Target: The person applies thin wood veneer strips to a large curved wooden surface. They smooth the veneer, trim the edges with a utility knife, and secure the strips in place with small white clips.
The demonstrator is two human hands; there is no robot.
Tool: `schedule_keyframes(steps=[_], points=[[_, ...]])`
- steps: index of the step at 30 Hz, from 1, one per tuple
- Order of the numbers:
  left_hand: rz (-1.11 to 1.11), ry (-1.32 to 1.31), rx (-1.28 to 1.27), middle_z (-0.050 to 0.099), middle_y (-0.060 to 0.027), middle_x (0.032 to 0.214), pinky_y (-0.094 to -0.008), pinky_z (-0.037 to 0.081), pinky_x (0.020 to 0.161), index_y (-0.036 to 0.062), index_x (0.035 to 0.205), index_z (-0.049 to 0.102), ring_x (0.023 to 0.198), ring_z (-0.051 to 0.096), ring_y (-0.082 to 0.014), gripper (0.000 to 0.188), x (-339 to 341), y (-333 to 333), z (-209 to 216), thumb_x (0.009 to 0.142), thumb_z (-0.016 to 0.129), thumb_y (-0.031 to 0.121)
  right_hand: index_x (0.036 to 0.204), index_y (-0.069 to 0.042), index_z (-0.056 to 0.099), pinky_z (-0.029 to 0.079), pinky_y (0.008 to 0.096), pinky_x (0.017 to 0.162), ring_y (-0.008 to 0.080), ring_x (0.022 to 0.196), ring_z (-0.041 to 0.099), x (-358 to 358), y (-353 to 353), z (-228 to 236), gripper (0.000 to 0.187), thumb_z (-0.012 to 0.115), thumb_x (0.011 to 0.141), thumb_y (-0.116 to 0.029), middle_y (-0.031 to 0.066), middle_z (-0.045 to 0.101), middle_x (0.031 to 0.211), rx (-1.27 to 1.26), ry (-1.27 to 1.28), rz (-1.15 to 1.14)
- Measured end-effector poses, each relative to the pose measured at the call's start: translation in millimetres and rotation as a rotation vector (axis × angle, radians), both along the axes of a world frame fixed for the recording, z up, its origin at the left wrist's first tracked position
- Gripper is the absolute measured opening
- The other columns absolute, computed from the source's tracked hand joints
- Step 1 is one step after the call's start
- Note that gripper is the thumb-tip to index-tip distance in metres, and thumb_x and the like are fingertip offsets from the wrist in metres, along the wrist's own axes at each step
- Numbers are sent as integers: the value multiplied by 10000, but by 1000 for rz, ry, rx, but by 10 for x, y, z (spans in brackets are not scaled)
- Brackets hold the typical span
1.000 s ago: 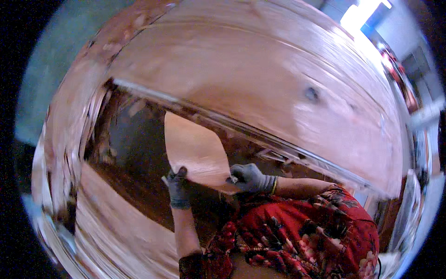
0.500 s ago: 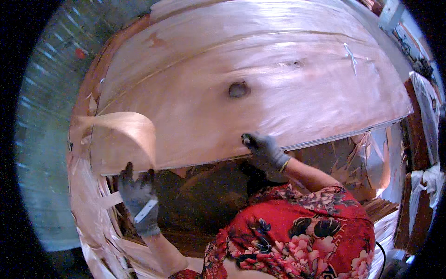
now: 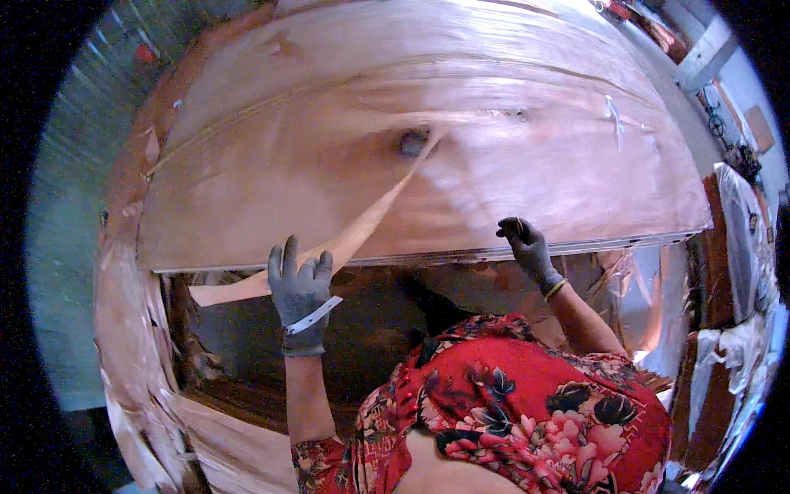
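Observation:
My left hand (image 3: 301, 298), in a grey glove with a white band round it, is at the near edge of a wide pale wood veneer sheet (image 3: 271, 206). A narrow veneer strip (image 3: 362, 224) runs behind its fingers, held there; one end sticks out left, the other reaches up over the sheet toward a dark round knot (image 3: 414, 143). Some of the fingers are stretched upward. My right hand (image 3: 531, 253), gloved in grey with a yellow band at the wrist, hovers by the sheet's near edge. Its fingers are curled together, and what they hold is too small to make out.
Below the sheet's near edge lies a dark recess (image 3: 239, 354) with ragged veneer along its left side. A corrugated wall (image 3: 82, 247) stands at left. Plastic-draped brown stacks (image 3: 717, 255) rise at right. A thin white scrap (image 3: 615, 122) lies on the sheet.
My left hand has moved right and up, and the strip, curled over the sheet's left end before, now stretches diagonally toward the knot. My right hand has moved right, off the sheet's surface.

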State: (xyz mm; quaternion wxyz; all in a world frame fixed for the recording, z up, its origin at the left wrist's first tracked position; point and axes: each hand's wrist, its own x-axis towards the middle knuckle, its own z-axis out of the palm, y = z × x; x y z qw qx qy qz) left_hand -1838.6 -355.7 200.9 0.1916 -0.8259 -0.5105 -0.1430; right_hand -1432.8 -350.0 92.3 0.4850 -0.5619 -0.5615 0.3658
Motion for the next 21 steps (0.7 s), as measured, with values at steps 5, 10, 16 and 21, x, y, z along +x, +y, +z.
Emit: schedule_keyframes(steps=[5,10,16,21], points=[[10,-137,97,630,-97,817,-532,325,994,113,949,679,1133,505,-351,251,171,-218,-67,714,591,115,986,-122,610,494,323,648,247,784,647,217,-92,330,127,577,867,-154,78,659,935,6,-549,-192],[35,-141,103,649,-85,870,-526,332,989,132,967,682,1128,509,-337,260,289,-164,-86,724,595,105,974,-181,613,453,400,580,278,697,596,744,391,444,159,598,817,-201,59,629,863,484,-1160,-51],[-8,-154,-87,645,-116,958,-488,361,966,136,969,687,1067,525,-341,286,508,120,128,686,645,152,1005,-166,588,491,438,599,343,726,620,1401,836,74,179,565,858,-266,121,630,870,135,-916,-221],[-41,-183,-410,640,-142,869,-423,420,859,85,895,699,931,569,-320,294,831,693,441,604,665,81,937,-214,624,418,408,766,265,861,579,1738,1224,138,196,632,742,-205,29,633,921,237,-1196,23]])
